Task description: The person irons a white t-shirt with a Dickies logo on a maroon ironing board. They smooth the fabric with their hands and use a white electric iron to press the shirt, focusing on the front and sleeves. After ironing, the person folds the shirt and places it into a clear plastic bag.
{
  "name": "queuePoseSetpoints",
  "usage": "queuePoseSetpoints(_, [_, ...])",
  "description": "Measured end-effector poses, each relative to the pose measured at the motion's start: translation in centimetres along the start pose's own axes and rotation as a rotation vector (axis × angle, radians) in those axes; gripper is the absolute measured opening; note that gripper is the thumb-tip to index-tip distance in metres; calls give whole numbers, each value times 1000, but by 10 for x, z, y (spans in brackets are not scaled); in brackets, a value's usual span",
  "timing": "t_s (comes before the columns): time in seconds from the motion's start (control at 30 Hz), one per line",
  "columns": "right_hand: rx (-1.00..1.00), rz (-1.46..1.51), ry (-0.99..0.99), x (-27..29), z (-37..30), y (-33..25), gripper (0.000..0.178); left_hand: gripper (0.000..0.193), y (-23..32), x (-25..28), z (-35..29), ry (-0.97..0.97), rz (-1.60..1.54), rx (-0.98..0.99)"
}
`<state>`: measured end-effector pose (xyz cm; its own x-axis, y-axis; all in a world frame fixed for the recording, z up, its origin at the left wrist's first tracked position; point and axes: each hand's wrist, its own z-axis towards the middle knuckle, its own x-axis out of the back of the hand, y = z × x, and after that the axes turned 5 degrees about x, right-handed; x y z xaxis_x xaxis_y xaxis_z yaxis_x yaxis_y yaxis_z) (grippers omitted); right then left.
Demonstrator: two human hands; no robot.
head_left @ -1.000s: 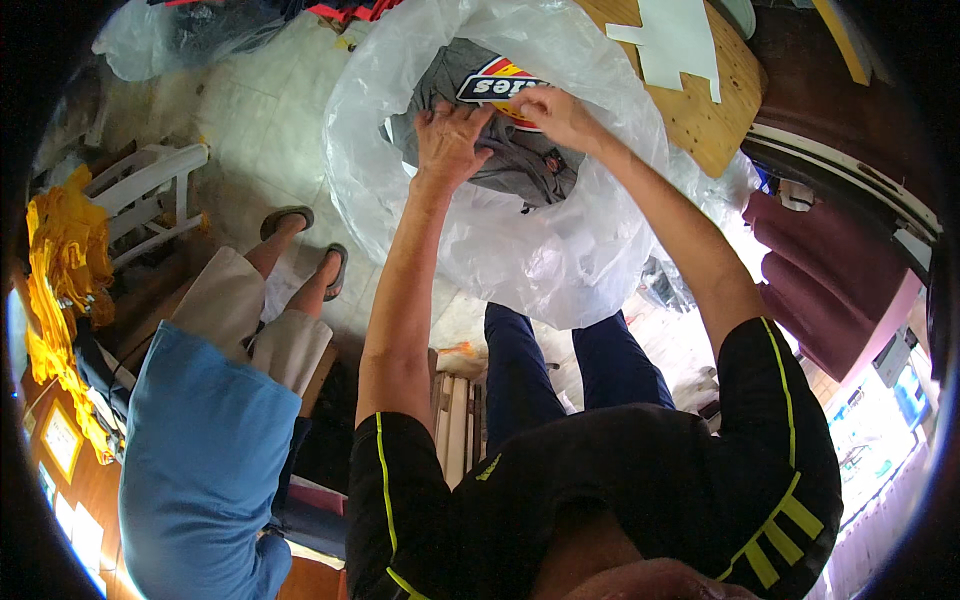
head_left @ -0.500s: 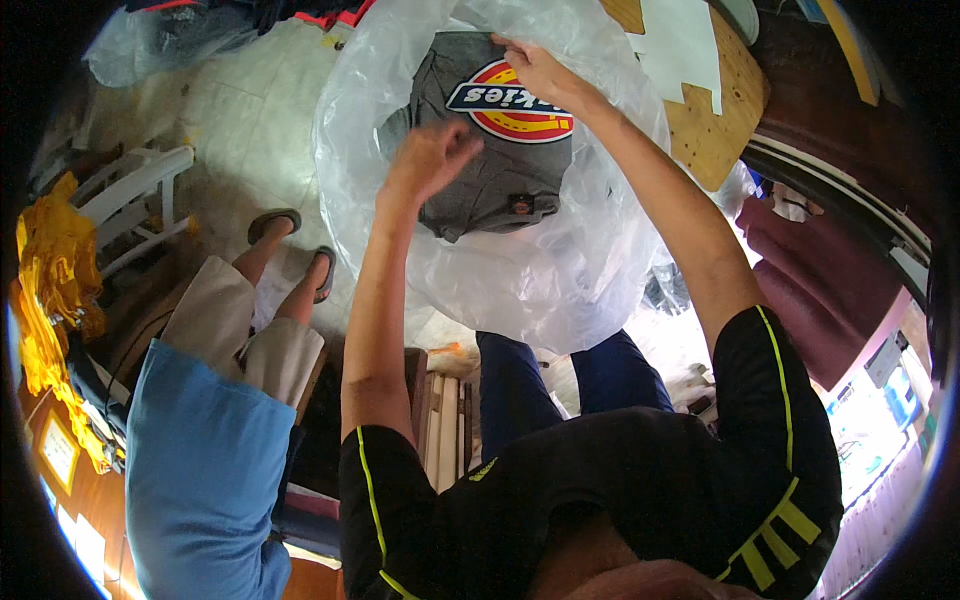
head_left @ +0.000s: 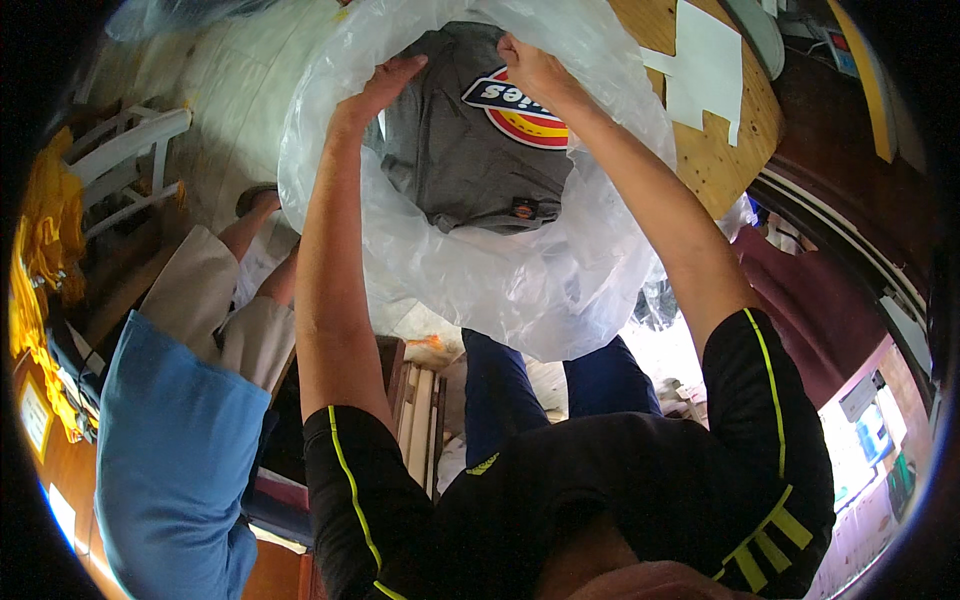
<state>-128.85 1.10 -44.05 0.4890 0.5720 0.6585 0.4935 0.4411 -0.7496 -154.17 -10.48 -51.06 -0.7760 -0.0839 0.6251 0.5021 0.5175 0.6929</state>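
Note:
A dark grey T-shirt with a large red, yellow and blue print and a small dark tag lies bunched in the mouth of a big translucent plastic bag. At its far edge my right hand pinches the cloth, thumb and fingers pressed together. On the left side of the garment is my left hand, closed at the cloth's edge with the thumb lying over it; some of its fingers are hidden. The bag's loose rim spreads all round the shirt, above my knees.
A person in a blue top and pale trousers is close on my left. Beyond stands a white rack beside yellow cloth. At the right are a wooden board with white paper and maroon cloth.
My left hand has moved left and away from me, off the middle of the shirt to its left edge. My right hand stays at the far edge. The shirt and bag have shifted slightly.

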Motion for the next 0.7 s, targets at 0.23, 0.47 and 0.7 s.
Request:
queuePoseSetpoints(0.23, [-1,-193,79,-6,13,1,21,47,26,-6,-9,86,-403,-140])
queuePoseSetpoints(0.47, [105,-269,91,-4,21,26,27,54,65,-8,4,260,40,-43])
queuePoseSetpoints(0.7, [-50,16,-167,0,5,-4,22,33,0,-44,6,111,240,79])
